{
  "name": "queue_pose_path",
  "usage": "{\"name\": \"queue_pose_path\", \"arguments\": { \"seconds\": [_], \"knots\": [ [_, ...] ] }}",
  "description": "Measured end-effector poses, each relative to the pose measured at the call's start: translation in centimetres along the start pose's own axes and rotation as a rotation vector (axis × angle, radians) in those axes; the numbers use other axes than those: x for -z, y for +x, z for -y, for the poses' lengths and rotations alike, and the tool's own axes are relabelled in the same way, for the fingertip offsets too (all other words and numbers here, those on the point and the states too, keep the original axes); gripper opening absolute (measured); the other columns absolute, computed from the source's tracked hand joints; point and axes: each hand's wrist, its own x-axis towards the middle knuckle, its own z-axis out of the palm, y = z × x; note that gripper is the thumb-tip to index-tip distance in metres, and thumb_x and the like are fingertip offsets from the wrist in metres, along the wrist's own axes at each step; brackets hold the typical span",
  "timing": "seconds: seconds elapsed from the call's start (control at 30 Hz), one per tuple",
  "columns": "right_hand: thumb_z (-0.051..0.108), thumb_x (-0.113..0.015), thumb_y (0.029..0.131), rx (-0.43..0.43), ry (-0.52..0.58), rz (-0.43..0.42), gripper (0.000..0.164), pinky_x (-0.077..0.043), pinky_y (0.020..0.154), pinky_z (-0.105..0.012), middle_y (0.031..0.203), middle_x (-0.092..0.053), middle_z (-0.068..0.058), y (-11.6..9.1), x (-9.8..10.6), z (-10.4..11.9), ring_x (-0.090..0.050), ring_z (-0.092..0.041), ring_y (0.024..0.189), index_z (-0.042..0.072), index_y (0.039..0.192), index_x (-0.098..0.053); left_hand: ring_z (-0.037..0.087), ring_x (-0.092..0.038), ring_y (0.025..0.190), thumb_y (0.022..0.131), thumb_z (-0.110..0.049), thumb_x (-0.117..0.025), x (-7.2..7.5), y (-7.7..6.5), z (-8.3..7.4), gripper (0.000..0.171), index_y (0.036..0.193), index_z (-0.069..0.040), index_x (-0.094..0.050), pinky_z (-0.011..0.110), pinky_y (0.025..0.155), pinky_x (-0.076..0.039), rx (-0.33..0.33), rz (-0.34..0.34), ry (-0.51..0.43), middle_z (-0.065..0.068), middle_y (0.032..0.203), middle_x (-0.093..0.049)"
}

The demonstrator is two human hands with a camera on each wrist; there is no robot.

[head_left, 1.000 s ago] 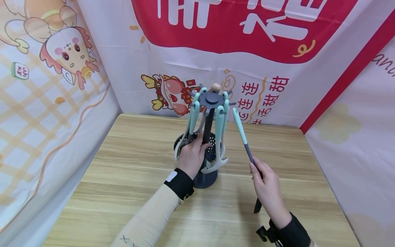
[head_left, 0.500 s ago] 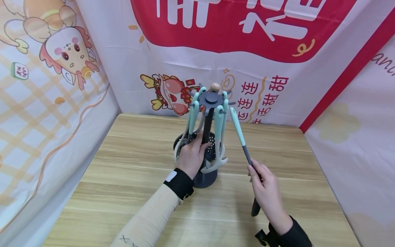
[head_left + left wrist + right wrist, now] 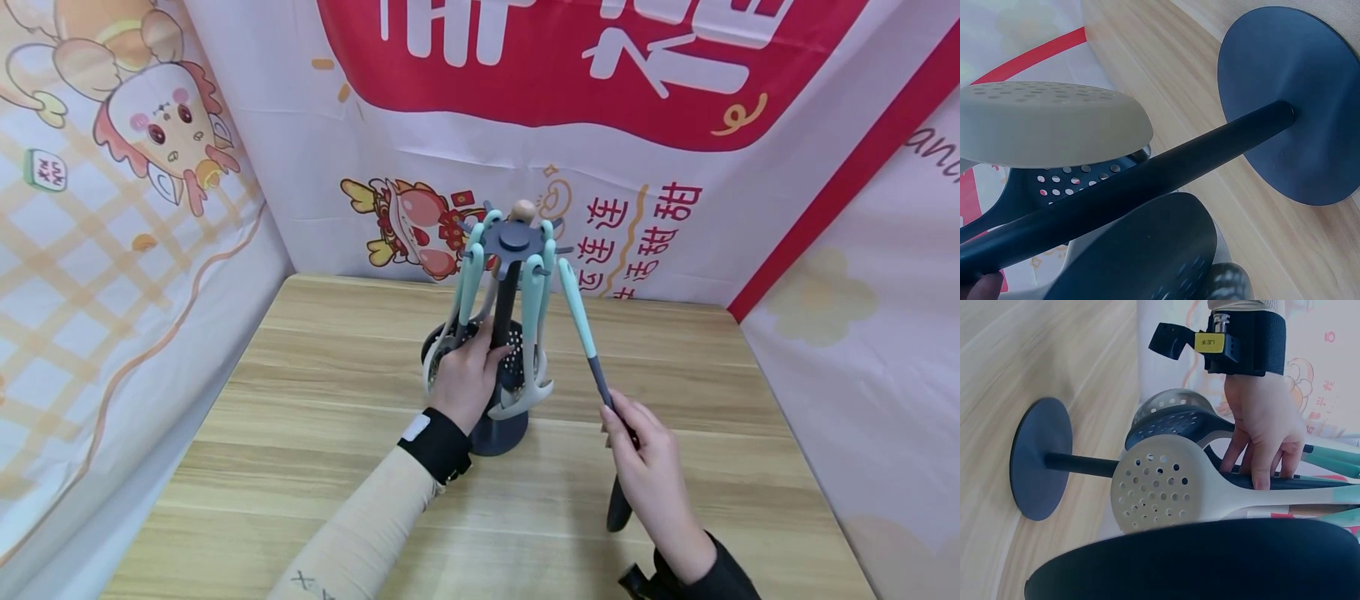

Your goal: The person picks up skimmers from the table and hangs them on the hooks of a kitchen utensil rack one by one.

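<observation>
A dark utensil stand [image 3: 507, 300] with a round base [image 3: 501, 437] stands on the table, teal-handled kitchen utensils hanging around its top. My left hand [image 3: 467, 379] grips its pole among the hanging heads. In the right wrist view, that hand's fingers lie around the pole beside a pale skimmer [image 3: 1159, 487]. To the right of the stand, my right hand [image 3: 648, 454] holds a spatula [image 3: 577, 308] by its dark shaft, teal handle up and dark head down. The spatula's broad dark head [image 3: 1197, 562] fills the bottom of the right wrist view.
Other hanging heads include a dark slotted one [image 3: 1147, 250] and a pale perforated one [image 3: 1054, 125]. The wooden table [image 3: 300, 375] reaches back to a printed cloth wall [image 3: 315, 225], with further cloth at both sides. A wooden ball [image 3: 522, 210] shows behind the stand's top.
The spatula in my right hand has shifted slightly left, and its head has turned so more of its dark face shows. My left hand stays on the pole.
</observation>
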Motion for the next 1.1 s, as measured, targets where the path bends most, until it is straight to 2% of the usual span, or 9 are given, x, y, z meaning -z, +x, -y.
{"name": "queue_pose_path", "arguments": {
  "seconds": [0.2,0.57,1.1],
  "knots": [
    [0.008,-0.058,0.1,0.018,0.007,-0.01,0.024,-0.044,0.052,-0.021,0.084,-0.06,-0.005,-0.4,0.0,0.3,-0.051,-0.006,0.066,0.002,0.121,-0.069,0.029,-0.074,0.095,0.096,-0.016,-0.065,0.0,0.0,0.0,0.028,0.12,-0.005,-0.057,0.039,0.077,-0.062,0.003,0.001,-0.002,0.014,0.101,-0.073],
    [0.004,-0.058,0.099,0.04,0.084,-0.074,0.021,-0.046,0.053,-0.02,0.083,-0.058,-0.002,-1.3,-0.2,1.2,-0.054,-0.007,0.066,0.002,0.116,-0.07,0.026,-0.074,0.093,0.096,-0.016,-0.065,0.1,-0.1,0.0,0.026,0.119,-0.007,-0.057,0.036,0.075,-0.062,0.017,0.011,-0.017,0.012,0.1,-0.074],
    [-0.002,-0.062,0.094,0.078,0.101,-0.068,0.021,-0.044,0.051,-0.021,0.083,-0.058,0.0,-1.7,-0.3,2.4,-0.05,-0.009,0.063,0.001,0.113,-0.07,0.025,-0.074,0.09,0.096,-0.021,-0.064,0.3,-0.2,-0.4,0.027,0.119,-0.009,-0.057,0.036,0.072,-0.062,0.05,0.027,0.01,0.01,0.097,-0.074]
  ]
}}
